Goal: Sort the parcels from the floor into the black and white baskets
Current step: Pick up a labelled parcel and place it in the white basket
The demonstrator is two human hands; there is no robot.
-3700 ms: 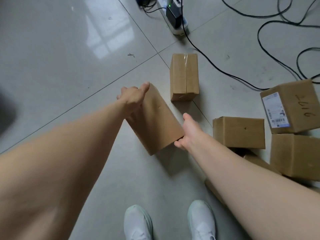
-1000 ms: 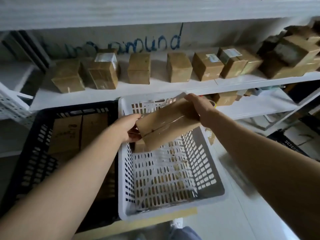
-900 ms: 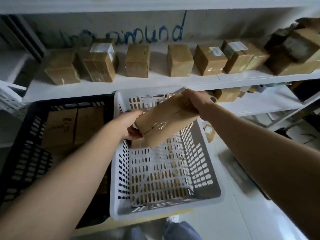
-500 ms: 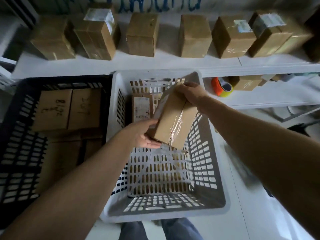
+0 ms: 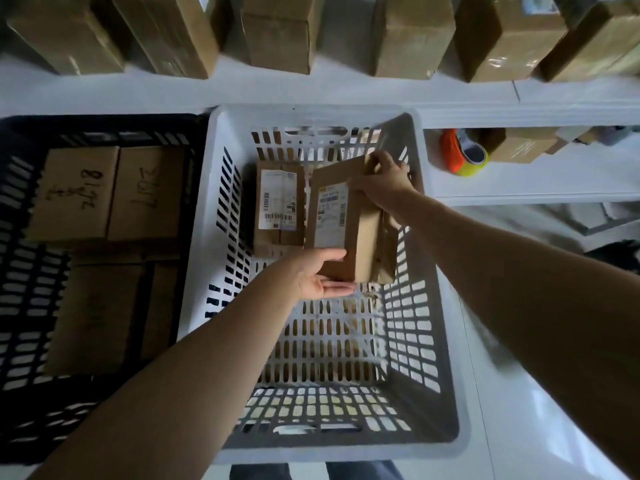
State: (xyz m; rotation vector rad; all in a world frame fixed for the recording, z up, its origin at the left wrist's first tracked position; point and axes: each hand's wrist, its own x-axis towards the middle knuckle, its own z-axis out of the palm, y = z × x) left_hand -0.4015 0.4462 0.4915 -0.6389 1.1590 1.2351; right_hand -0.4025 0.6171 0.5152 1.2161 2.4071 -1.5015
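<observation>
Both of my hands hold a brown cardboard parcel (image 5: 349,220) with a white label inside the white basket (image 5: 311,114), toward its far right side. My left hand (image 5: 320,275) supports the parcel's near end from below, palm up. My right hand (image 5: 382,183) grips its far end from above. Another labelled parcel (image 5: 278,202) lies on the basket floor just left of it. The black basket (image 5: 104,123) stands to the left and holds several brown parcels (image 5: 114,192), two with handwritten numbers on top.
A white shelf (image 5: 346,88) runs behind the baskets with a row of brown boxes (image 5: 412,32) on it. On a lower shelf to the right sit an orange and yellow tape roll (image 5: 462,155) and small boxes (image 5: 523,148). White floor shows at the right.
I carried the parcel from the floor to the baskets. It has turned label-up and sunk deeper into the white basket beside the labelled parcel. My view tilted further down.
</observation>
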